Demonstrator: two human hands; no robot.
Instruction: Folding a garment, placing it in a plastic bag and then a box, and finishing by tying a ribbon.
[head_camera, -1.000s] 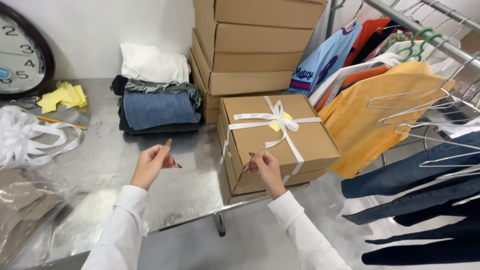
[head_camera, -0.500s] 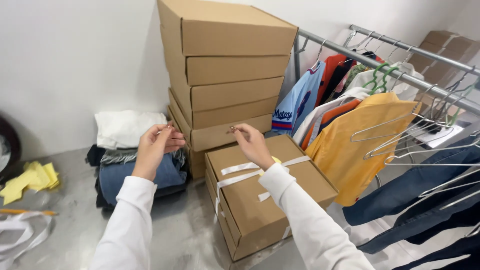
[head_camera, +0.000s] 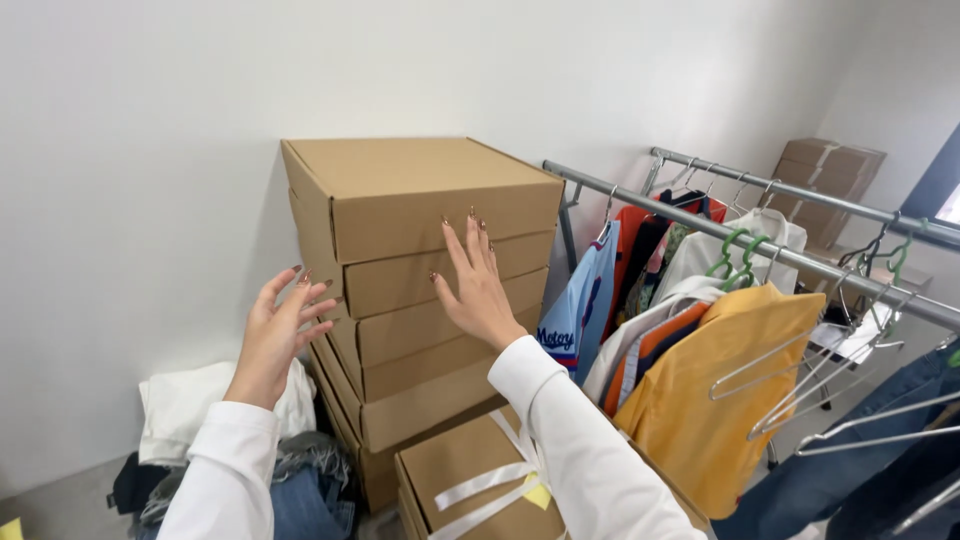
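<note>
Fingers (head_camera: 470, 240) of the right hand (head_camera: 478, 290) are spread flat and open against the front face of the box stack (head_camera: 430, 290), their tips on the top box (head_camera: 430, 200) and the palm over the box below it. Nothing is gripped. The left hand (head_camera: 277, 335) is also open, fingers fanned, held up just beside the stack's left corner; whether it touches the cardboard cannot be told.

All the stacked boxes are closed, so their contents do not show. The stack leans slightly, with lower boxes jutting out past the upper ones. It stands close to the white wall (head_camera: 130, 200).

Below the right sleeve lies a ribboned box (head_camera: 470, 470), closed, tied with white ribbon, a yellow note under the band.

Left of the stack sits folded clothing (head_camera: 180, 410), white on top and denim below. On the right a clothes rail (head_camera: 700, 225) crowds in, a blue jersey (head_camera: 580, 320) hanging just beside the stack's right edge and a yellow shirt (head_camera: 720, 400) beyond it.
</note>
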